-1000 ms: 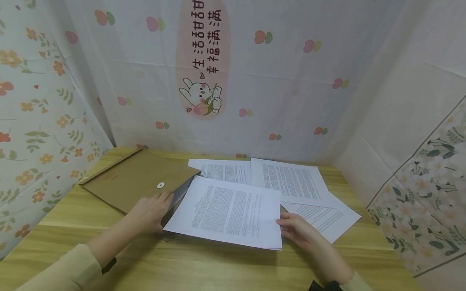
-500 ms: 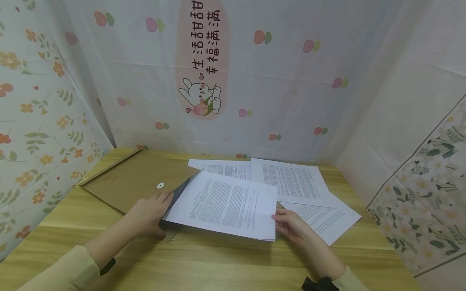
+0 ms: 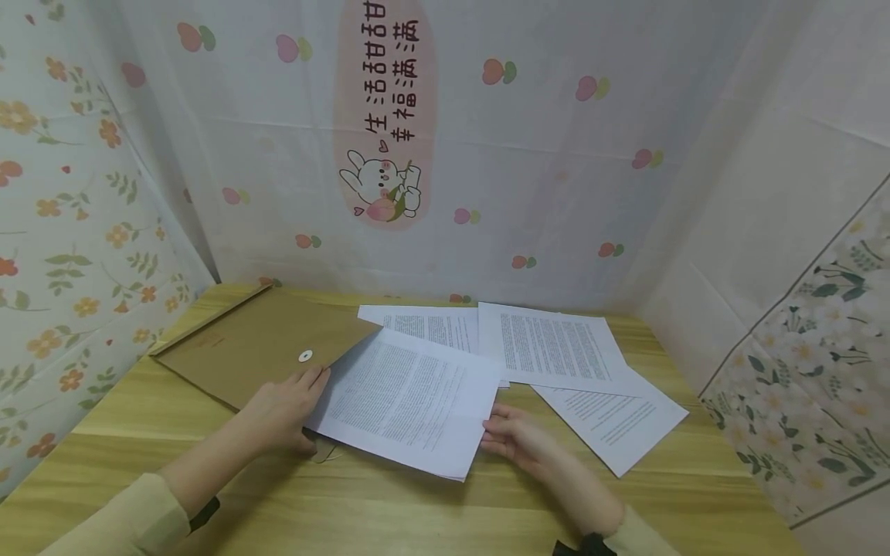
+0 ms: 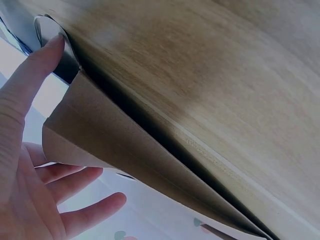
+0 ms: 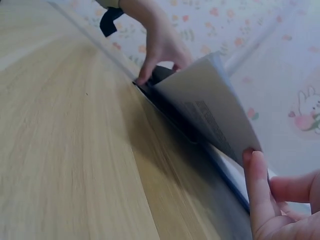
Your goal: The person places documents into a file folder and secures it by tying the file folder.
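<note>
Paper stack (image 3: 406, 405) between right hand (image 3: 520, 439), pinching edge against likely sag, and left hand (image 3: 287, 409), gripping envelope (image 3: 253, 344), apparently parting mouth.

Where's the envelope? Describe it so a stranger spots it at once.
Start at the yellowish table and go to its far left part. The envelope lies there. Unlike the white printed pages to its right, it is brown, with a round white button.

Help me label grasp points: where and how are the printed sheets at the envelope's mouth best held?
Probably pinch the printed sheets by their right edge, coming from the right: it's raised above the table, while the left end lies inside the envelope.
</note>
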Motion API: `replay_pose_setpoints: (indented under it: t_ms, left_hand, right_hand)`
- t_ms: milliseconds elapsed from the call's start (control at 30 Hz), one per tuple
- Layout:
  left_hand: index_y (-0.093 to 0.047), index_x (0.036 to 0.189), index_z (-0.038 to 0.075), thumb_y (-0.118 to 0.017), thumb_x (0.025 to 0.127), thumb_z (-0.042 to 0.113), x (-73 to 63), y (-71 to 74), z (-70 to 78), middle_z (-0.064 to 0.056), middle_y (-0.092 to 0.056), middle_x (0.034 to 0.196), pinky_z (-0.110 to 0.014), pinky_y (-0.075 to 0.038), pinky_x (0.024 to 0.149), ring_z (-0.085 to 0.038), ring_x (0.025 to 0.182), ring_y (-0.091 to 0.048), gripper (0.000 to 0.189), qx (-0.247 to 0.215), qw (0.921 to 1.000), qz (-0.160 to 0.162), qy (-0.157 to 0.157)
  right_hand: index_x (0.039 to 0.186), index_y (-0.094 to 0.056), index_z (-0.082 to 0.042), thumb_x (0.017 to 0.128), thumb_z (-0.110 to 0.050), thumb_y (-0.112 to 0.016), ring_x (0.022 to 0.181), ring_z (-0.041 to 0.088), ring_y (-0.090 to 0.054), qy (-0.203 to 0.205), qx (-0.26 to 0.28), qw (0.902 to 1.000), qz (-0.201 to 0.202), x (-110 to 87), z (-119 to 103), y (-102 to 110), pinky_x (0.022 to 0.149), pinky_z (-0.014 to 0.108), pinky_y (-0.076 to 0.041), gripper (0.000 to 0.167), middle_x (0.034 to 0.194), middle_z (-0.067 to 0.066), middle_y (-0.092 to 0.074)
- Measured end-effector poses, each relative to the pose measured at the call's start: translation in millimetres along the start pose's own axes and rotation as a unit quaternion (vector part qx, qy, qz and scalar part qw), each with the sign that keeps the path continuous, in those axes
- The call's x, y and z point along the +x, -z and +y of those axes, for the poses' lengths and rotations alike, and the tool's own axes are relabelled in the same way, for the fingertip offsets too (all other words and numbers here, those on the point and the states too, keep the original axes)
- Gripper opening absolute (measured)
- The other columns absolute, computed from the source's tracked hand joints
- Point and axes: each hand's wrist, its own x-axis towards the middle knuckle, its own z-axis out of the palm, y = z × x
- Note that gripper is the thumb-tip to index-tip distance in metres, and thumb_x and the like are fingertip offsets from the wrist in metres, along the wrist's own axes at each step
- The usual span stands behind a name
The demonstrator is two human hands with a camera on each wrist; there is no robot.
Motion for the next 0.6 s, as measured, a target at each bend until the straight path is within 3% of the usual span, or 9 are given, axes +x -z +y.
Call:
replay_pose_setpoints:
  t_ms: [300, 600]
  left_hand:
    - [-0.044, 0.134, -0.012, -0.088, 0.053, 0.048, -0.6, -1.0, -0.8, -0.026, -0.048, 0.133, -0.040, -0.052, 0.055, -0.039, 0.112, -0.055, 0.110, -0.009, 0.9999, -0.005, 0.004]
    - [-0.044, 0.130, -0.018, -0.090, 0.056, 0.041, -2.3, -4.4, -0.5, -0.032, -0.041, 0.137, -0.049, -0.054, 0.075, -0.046, 0.117, -0.049, 0.105, -0.066, 0.9974, -0.020, 0.020]
  right_hand:
    - [0.139, -0.028, 0.017, 0.093, 0.004, -0.049, 0.090, 0.020, -0.065, -0.003, 0.024, 0.9996, -0.017, 13.1, 5.1, -25.8, 0.084, 0.032, -0.053, 0.052, 0.102, 0.014, -0.064]
    - [0.138, -0.030, 0.016, 0.093, 0.006, -0.048, 0.091, 0.020, -0.064, -0.003, 0.038, 0.9992, -0.012, 24.6, 7.2, -46.9, 0.086, 0.033, -0.052, 0.050, 0.101, 0.014, -0.064]
